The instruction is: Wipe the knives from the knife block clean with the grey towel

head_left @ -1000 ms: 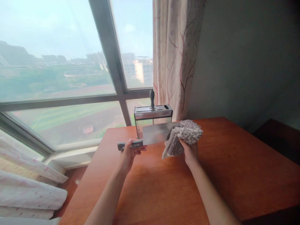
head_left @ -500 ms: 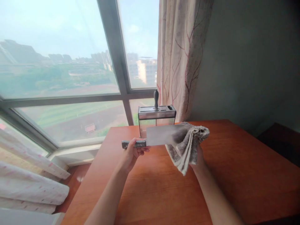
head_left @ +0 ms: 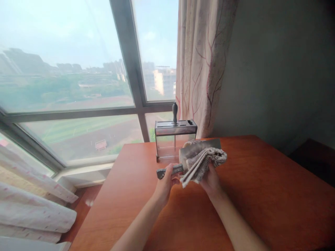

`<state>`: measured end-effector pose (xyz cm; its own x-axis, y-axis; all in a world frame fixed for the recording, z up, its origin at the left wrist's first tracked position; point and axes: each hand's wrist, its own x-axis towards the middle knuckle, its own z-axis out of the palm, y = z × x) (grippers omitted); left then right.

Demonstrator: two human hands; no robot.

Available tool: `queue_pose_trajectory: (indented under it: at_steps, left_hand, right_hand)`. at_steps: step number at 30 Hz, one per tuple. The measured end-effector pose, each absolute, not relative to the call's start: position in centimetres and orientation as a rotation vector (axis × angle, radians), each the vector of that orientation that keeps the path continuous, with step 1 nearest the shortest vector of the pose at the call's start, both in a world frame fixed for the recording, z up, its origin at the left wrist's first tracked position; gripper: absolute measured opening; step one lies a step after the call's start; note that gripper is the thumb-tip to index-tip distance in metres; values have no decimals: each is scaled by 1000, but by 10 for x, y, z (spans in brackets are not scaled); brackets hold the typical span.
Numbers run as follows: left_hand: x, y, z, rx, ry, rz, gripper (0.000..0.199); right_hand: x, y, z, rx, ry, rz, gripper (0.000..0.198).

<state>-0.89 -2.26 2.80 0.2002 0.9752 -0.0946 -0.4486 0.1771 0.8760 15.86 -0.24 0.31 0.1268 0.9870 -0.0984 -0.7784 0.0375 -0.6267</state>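
My left hand (head_left: 166,183) is closed round the dark handle of a cleaver (head_left: 200,147), which it holds above the table with the blade pointing right and tilted slightly up. Folded over the blade is a grey-brown towel (head_left: 202,164), pressed there by my right hand (head_left: 210,179). The towel covers the lower part of the blade and shows behind it too, near the handle. Most of my right fingers are hidden by the cloth. Just behind the cleaver stands a clear-sided knife block (head_left: 176,129) with one dark handle sticking up from its top.
The reddish-brown wooden table (head_left: 183,223) spreads under both arms. Beyond its far edge are a large window (head_left: 68,76) and a patterned curtain (head_left: 201,62). A white curtain (head_left: 34,205) hangs at the lower left, and a dark object (head_left: 311,157) is at the right.
The cleaver has moved right and tilted up. My right hand has brought the towel left along the blade, nearer the handle, so the two hands are closer together.
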Motion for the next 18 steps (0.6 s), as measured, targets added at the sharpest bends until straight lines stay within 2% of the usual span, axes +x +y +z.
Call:
queue_pose_trajectory:
  at_steps: [10,14,18]
  left_hand:
    - [-1,-24,27,824,992,1373,51]
    - [-3,-22,27,839,950,1325,57]
    - [-3,-21,28,877,898,1254,52]
  right_hand:
    - [128,-13,-3,-668,-682,1364,41]
    - [127,-13,-1,-708,-652,1313,35]
    - [130,-9,-1,-711,-507,1314,31]
